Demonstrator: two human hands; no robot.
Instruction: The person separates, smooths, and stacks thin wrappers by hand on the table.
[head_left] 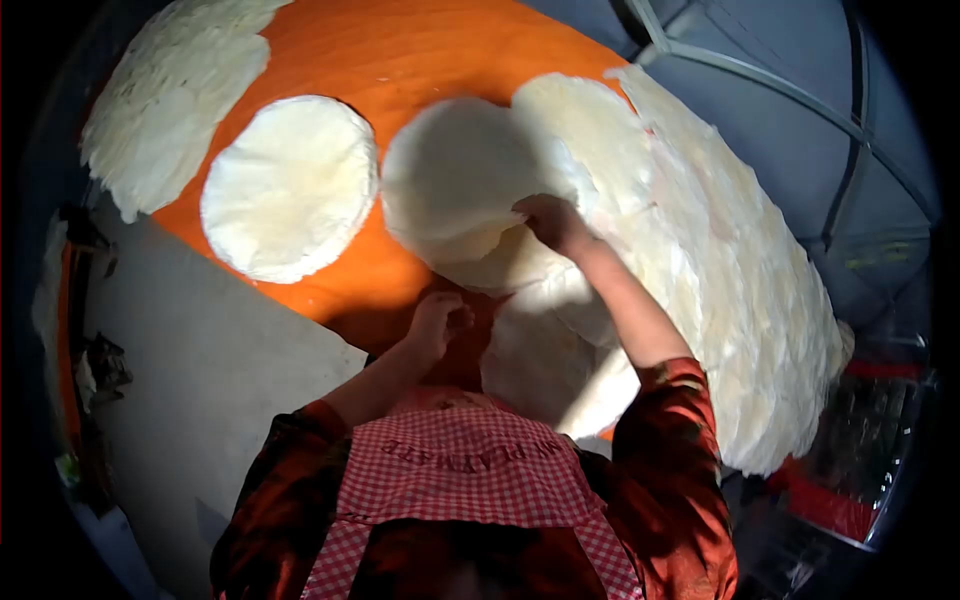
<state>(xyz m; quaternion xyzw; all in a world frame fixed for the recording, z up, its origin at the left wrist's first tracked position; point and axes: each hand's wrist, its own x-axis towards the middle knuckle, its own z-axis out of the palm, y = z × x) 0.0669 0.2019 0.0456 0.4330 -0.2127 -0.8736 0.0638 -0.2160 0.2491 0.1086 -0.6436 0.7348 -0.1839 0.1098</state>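
Because the round white sheet (455, 150) looks thin, a hard tug could tear it; nearly circular, it shows no long axis or pointing end. The right hand (555, 224) seemingly pinches its near edge; the left hand (437, 324), loosely half-open, seems empty. Orange cloth (400, 45) lies beneath, overlapping sheets (740, 280) to its right.

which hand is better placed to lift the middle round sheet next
Probably the right hand: it pinches an edge of the middle round sheet, while the left hand is nearer the checked apron, apart from the sheet.
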